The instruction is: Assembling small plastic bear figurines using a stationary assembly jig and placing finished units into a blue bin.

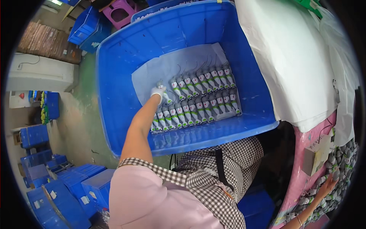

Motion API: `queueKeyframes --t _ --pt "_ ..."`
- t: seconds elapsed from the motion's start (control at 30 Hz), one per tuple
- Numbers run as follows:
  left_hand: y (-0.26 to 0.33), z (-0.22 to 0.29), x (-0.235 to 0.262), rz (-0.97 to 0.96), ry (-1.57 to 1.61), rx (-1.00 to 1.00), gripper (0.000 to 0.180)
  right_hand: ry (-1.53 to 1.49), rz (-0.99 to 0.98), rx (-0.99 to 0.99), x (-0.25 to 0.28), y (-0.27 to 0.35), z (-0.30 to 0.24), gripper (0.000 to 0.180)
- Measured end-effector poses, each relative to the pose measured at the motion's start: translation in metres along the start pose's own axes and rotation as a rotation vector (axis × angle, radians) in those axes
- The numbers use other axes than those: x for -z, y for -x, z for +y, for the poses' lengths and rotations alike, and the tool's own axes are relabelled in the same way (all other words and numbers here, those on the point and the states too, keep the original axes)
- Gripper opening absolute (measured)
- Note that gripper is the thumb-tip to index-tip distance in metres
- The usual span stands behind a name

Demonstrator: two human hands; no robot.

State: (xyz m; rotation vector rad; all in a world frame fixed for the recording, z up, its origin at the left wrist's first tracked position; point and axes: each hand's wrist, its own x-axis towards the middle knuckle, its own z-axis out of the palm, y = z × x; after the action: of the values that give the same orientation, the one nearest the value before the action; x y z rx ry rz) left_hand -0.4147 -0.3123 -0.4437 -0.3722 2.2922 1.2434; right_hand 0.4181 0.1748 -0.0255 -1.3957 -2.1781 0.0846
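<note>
Inside a big blue plastic bin (126,49), my left hand (156,92) wears a white glove. Its fingers are closed on a small slim grey item with a white and green wrap (167,98), at the left end of the upper row. Two rows of matching wrapped items (198,82) lie side by side on a white liner sheet (146,72); thin dark tails stick out at the top. Far to the right, my bare right hand (326,187) reaches into a heap of such items (345,158), its fingers around a grey one (335,175).
White sheets (286,57) drape over the bin's right side, above a pink surface (301,156) with a cardboard piece (318,154). Blue crates (57,202) stand at the lower left. A pink stool (118,13) and stacked cardboard (45,42) are farther back.
</note>
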Motion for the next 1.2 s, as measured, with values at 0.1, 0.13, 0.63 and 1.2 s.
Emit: queueKeyframes --t 0.1,0.13,0.63,1.2 --pt "0.019 -0.002 -0.046 0.028 -0.148 -0.019 0.033 0.012 0.0 -0.098 0.002 0.01 -0.048 0.052" --pt "0.031 0.008 -0.061 0.069 -0.312 -0.066 0.036 0.034 0.009 -0.104 0.007 0.016 -0.069 0.052" --pt "0.283 0.248 -0.086 -0.297 0.127 -0.845 0.025 -1.128 -0.147 -0.317 -0.059 0.041 -0.329 0.046" --pt "0.577 0.311 -0.197 -1.678 0.667 -0.116 0.034 -2.757 -0.207 -0.496 -0.107 0.089 -0.323 0.051"
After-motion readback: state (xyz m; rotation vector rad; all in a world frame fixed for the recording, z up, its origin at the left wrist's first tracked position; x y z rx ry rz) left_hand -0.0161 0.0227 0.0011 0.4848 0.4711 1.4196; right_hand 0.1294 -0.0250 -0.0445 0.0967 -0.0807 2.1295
